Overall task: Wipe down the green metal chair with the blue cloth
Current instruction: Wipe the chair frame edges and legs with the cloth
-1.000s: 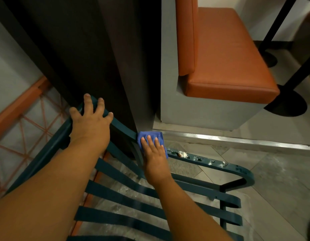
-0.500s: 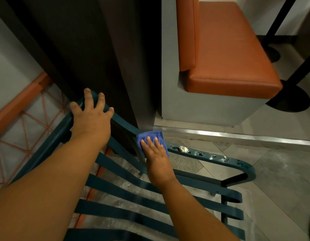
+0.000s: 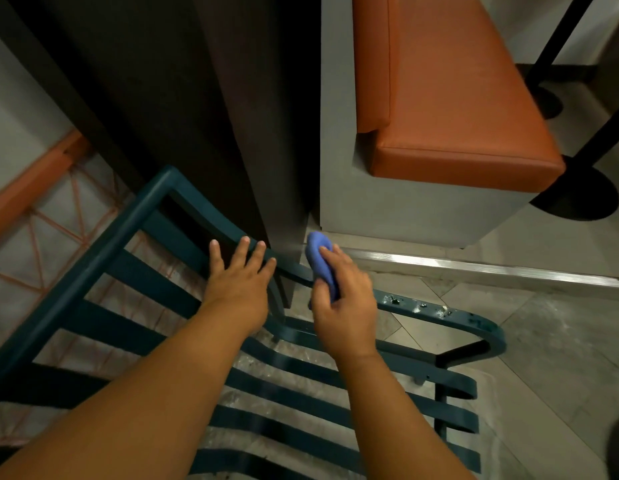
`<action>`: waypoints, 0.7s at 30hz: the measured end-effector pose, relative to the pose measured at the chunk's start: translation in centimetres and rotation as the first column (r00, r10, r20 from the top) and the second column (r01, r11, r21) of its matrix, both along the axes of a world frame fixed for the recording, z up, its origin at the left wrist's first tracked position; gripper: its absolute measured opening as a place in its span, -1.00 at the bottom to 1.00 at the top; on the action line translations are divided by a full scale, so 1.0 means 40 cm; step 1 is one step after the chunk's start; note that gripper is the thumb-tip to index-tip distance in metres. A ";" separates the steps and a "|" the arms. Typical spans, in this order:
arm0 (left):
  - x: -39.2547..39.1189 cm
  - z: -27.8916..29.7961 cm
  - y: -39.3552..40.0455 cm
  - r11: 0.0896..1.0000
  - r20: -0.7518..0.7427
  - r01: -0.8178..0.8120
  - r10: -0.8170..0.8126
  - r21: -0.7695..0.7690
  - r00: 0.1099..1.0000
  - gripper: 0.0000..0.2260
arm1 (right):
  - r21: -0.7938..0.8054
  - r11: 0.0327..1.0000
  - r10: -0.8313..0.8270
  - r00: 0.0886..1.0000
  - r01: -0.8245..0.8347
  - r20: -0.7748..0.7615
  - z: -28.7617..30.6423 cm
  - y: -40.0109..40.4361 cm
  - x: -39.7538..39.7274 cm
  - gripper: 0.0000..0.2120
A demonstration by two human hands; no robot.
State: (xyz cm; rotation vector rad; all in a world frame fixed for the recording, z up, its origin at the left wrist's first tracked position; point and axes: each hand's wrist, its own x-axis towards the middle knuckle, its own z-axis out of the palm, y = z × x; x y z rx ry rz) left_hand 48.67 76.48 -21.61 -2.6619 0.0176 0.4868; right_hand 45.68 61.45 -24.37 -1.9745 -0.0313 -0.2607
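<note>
The left hand (image 3: 239,285) rests with straight fingers on the curved top rail of the dark green slatted metal chair (image 3: 103,237). The right hand (image 3: 346,306) grips a bunched blue cloth (image 3: 320,263) at the chair's speckled armrest.

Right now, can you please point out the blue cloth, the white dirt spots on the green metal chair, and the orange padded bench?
Blue cloth (image 3: 317,251), head view: bunched top end above the fingers.
White dirt spots (image 3: 419,305), head view: on the chair's right armrest.
Orange padded bench (image 3: 453,98), head view: middle of the seat cushion.
</note>
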 end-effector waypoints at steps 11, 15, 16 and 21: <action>0.027 -0.002 -0.085 0.982 -0.032 -0.078 0.085 0.169 0.996 -0.28 | -0.779 0.511 0.103 0.926 -0.363 -0.363 -0.103 0.026 0.133 -0.20; 0.027 -0.019 -0.093 0.981 -0.029 -0.087 0.093 0.173 0.995 -0.27 | -0.774 0.518 0.109 0.926 -0.364 -0.362 -0.095 0.054 0.153 -0.28; 0.025 -0.025 -0.093 0.982 -0.028 -0.089 0.095 0.167 0.995 -0.28 | -0.749 0.548 0.138 0.923 -0.373 -0.359 -0.099 0.053 0.151 -0.28; 0.022 -0.048 -0.095 0.984 -0.013 -0.114 0.117 0.137 0.993 -0.24 | -0.695 0.608 0.272 0.923 -0.384 -0.273 -0.135 -0.006 0.101 -0.26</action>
